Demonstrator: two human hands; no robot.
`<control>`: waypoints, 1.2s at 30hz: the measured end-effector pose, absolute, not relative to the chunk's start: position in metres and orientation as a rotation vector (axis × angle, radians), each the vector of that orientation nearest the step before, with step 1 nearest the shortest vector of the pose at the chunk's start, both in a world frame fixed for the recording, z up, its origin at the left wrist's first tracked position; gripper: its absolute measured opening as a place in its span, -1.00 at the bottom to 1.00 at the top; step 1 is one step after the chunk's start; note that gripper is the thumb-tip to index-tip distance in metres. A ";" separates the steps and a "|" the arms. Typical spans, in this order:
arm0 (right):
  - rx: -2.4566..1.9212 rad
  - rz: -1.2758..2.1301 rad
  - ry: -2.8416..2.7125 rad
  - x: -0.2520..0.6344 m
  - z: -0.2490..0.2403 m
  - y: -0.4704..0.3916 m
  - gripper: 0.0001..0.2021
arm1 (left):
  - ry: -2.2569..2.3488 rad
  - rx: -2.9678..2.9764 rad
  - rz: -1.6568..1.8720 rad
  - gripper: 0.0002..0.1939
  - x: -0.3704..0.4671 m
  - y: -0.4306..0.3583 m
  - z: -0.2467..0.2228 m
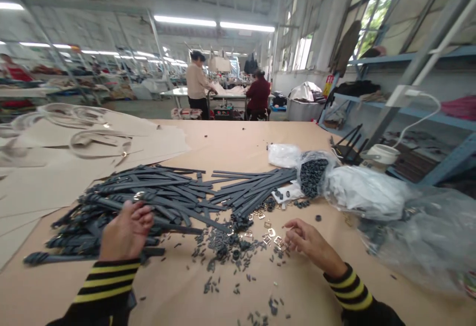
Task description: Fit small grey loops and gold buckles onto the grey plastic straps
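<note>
My left hand (128,229) is raised at the front of a pile of dark grey straps (167,192), its fingers curled in; whatever they may hold is too small to make out. Over the table's right half, my right hand (305,239) has its fingers bent and partly spread beside gold metal buckles (277,240), and no item shows in it. Between the hands lie many small dark pieces (223,239). A second bundle of straps (256,190) fans out behind them.
Beige panels and looped straps (100,145) cover the left. A clear bag of black parts (312,175) and other plastic bags (366,190) stand right, near a white container (383,153) and a shelf (420,113). Two people are at a far table.
</note>
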State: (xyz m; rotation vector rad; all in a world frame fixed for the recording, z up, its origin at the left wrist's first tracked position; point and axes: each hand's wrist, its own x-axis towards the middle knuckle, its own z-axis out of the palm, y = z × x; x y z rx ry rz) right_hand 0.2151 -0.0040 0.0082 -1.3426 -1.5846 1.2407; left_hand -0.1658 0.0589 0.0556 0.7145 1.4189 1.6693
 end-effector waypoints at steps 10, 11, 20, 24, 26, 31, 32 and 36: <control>-1.632 0.444 -2.015 0.212 -0.001 0.061 -0.77 | 1.634 1.842 1.274 -0.70 -0.051 0.015 -0.041; -1.663 0.348 -2.060 0.207 0.001 0.071 -0.77 | 1.656 1.991 1.239 -0.68 -0.041 0.013 -0.046; -1.783 0.005 -2.187 0.177 -0.001 0.153 -0.81 | 2.019 2.350 0.987 -0.62 -0.034 0.012 -0.062; -1.806 -0.053 -2.297 0.179 0.000 0.162 -0.86 | 1.833 2.360 0.896 -0.64 -0.033 0.013 -0.063; -1.793 -0.081 -2.352 0.180 0.002 0.161 -0.88 | 1.754 2.334 0.897 -0.64 -0.031 0.014 -0.061; -1.770 -0.119 -2.447 0.184 0.006 0.158 -0.86 | 1.675 2.225 1.056 -0.72 -0.027 0.017 -0.053; -1.769 -0.126 -2.458 0.184 0.007 0.158 -0.85 | 1.667 2.206 1.090 -0.74 -0.027 0.018 -0.051; -1.764 -0.156 -2.485 0.185 0.008 0.160 -0.90 | 1.621 2.168 1.168 -0.80 -0.030 0.016 -0.047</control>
